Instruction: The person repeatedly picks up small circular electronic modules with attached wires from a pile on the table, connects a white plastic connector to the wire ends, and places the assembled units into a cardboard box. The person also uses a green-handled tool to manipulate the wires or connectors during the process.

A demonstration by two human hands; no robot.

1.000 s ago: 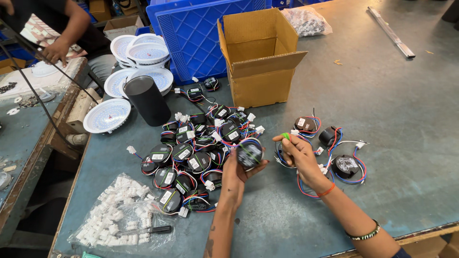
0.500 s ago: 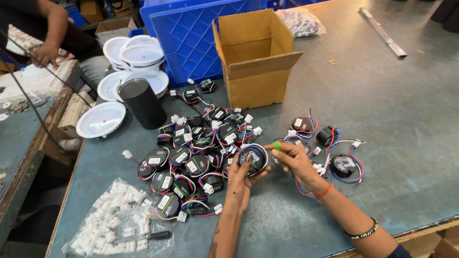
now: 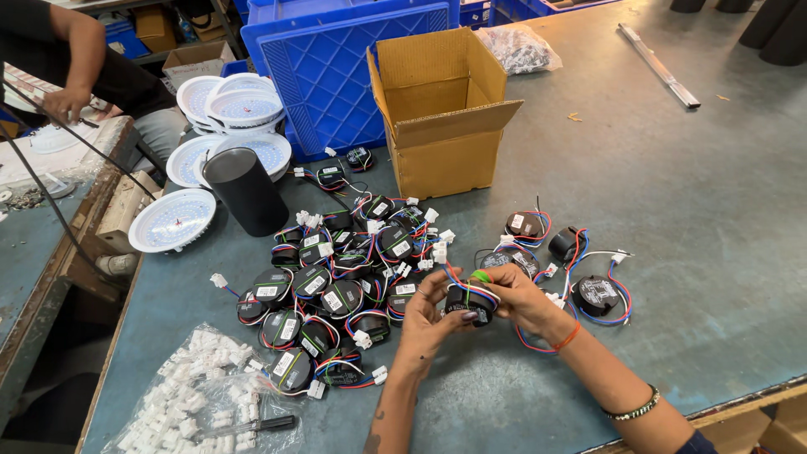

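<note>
My left hand (image 3: 423,315) and my right hand (image 3: 521,298) meet in front of me on one small round black module (image 3: 467,303) with red, blue and white wires. Both hands grip it just above the grey-blue table (image 3: 672,168); my right thumb has a green tip. To the left lies a pile of several like modules (image 3: 336,277) with white connectors. A few more modules (image 3: 588,290) lie to the right of my hands.
An open cardboard box (image 3: 441,105) stands behind the pile, with a blue crate (image 3: 336,67) beside it. A black cylinder (image 3: 244,192) and white round lamp discs (image 3: 176,217) sit at left. A bag of white connectors (image 3: 202,391) lies near the edge. Another person's arm (image 3: 76,67) works at far left.
My hands came together: the left hand carried the module toward the right hand, and both now hold it lower and nearer to me.
</note>
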